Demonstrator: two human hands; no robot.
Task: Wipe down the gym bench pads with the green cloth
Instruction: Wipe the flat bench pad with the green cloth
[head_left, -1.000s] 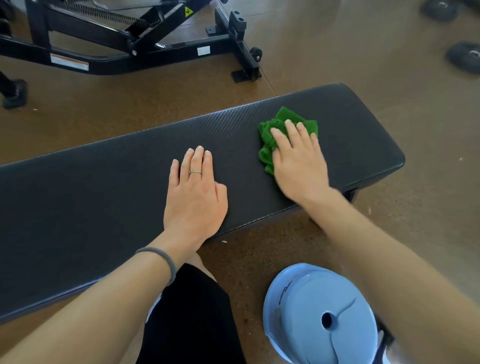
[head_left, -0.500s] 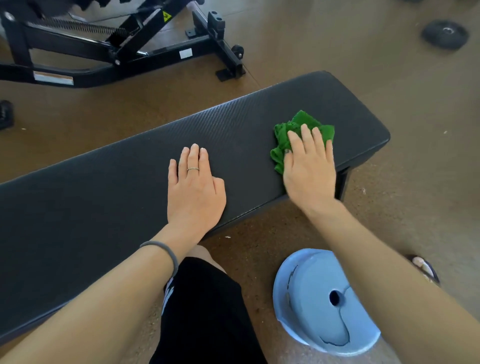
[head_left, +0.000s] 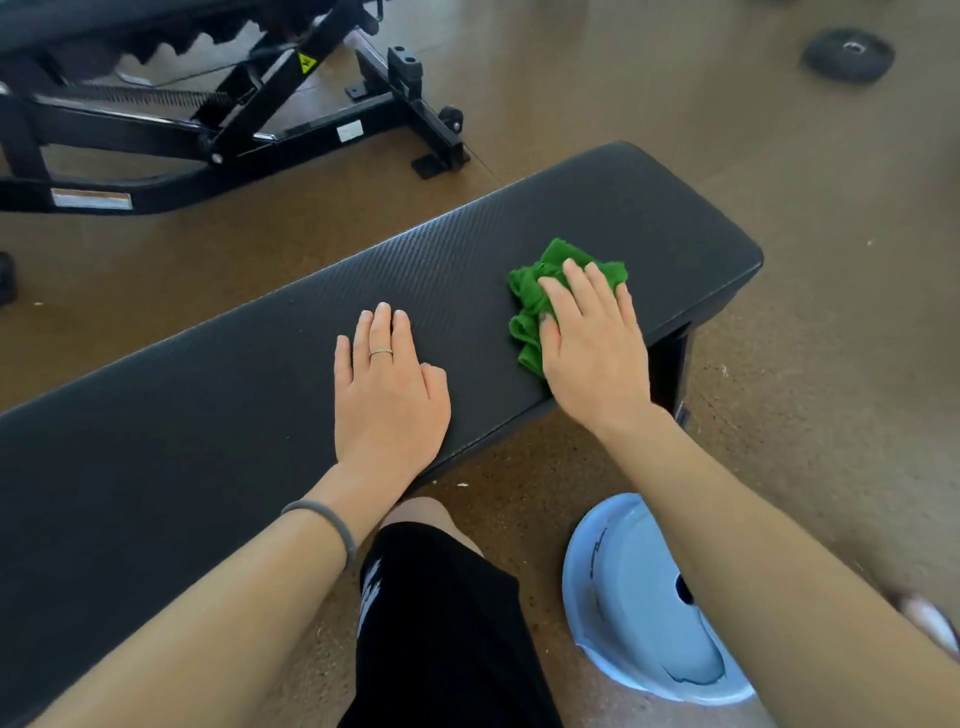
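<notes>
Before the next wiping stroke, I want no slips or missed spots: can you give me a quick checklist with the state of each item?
1. Green cloth under right hand: ok, fingers flat on it.
2. Cloth lying on bench pad: ok.
3. Left hand bracing the pad: ok, flat, apart from the cloth.
4. Pad left to wipe: ok, bare stretches on both sides.
5. Cloth spread out: not ok, bunched.
6. Cloth damp: cannot tell.

Two hands (head_left: 389, 395), one cloth (head_left: 540, 291), two benches (head_left: 208, 441), two weight plates (head_left: 639, 613).

Soft even daylight, faint shadows, wide-angle bending at edges, slight blur at lower right
</notes>
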